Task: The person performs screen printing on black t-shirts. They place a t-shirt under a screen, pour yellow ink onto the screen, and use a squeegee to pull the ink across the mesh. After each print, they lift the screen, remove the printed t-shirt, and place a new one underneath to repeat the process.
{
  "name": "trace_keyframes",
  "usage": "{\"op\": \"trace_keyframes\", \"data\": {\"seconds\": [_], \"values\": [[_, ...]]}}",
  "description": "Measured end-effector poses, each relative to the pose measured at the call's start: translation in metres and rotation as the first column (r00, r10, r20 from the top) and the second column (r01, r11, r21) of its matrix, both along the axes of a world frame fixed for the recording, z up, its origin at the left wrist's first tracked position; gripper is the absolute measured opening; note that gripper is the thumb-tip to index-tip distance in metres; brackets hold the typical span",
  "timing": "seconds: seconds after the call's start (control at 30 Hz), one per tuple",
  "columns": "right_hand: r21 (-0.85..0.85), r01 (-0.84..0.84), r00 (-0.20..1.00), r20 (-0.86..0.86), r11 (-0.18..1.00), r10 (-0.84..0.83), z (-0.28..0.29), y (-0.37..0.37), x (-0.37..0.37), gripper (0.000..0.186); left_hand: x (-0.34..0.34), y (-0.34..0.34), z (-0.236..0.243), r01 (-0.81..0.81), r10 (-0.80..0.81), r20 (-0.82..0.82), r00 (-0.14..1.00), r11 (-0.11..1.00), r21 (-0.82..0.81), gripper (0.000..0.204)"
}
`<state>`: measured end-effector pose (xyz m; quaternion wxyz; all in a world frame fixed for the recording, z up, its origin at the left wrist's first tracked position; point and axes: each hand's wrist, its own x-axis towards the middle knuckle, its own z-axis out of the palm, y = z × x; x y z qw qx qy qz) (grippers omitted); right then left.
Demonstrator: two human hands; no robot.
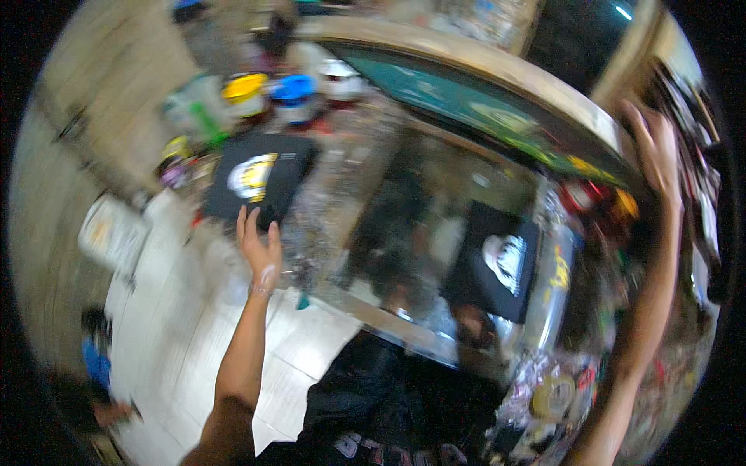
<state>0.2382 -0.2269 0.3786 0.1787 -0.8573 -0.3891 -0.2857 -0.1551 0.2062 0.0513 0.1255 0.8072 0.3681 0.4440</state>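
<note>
My left hand (260, 250) is open, fingers spread, at the near edge of a folded black cloth (291, 175) with a white and yellow print. The fingertips reach that edge; blur hides whether they press on it. At the far right my right hand (659, 151) grips the end of a wooden screen printing frame (497, 66), which is tilted up with green mesh. Below the frame lies a dark glass-like board (396, 225). On its right part rests another black piece (497, 260) with a white print.
Tubs with yellow (245, 87) and blue (294, 89) lids stand beyond the left cloth. A white bucket (115, 233) is at the left. Tape rolls (553, 396) and clutter lie at the lower right. Someone in blue (97, 361) appears at the left edge.
</note>
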Motion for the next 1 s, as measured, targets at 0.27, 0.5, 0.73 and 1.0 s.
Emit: {"op": "trace_keyframes", "data": {"seconds": [0.27,0.5,0.73,1.0], "values": [[-0.083,0.169,0.975,-0.130,0.982,-0.179,0.021,0.005,-0.023,0.069,0.183,-0.335,0.025,0.959,-0.957,-0.289,-0.004,0.078,-0.272,0.068],[-0.049,0.056,0.998,-0.031,0.997,-0.058,0.027,0.003,-0.021,0.071,0.201,-0.322,-0.010,0.999,-0.854,-0.517,0.050,0.038,0.033,0.028],[-0.013,0.089,0.995,-0.049,0.996,-0.090,0.030,0.003,-0.012,0.077,0.183,-0.198,-0.033,0.861,-0.757,-0.643,0.120,0.402,-0.312,0.112],[-0.030,0.074,0.997,-0.029,0.997,-0.075,0.029,0.002,-0.006,0.080,0.187,-0.192,-0.042,0.907,-0.797,-0.590,0.128,0.335,-0.256,0.115]]}}
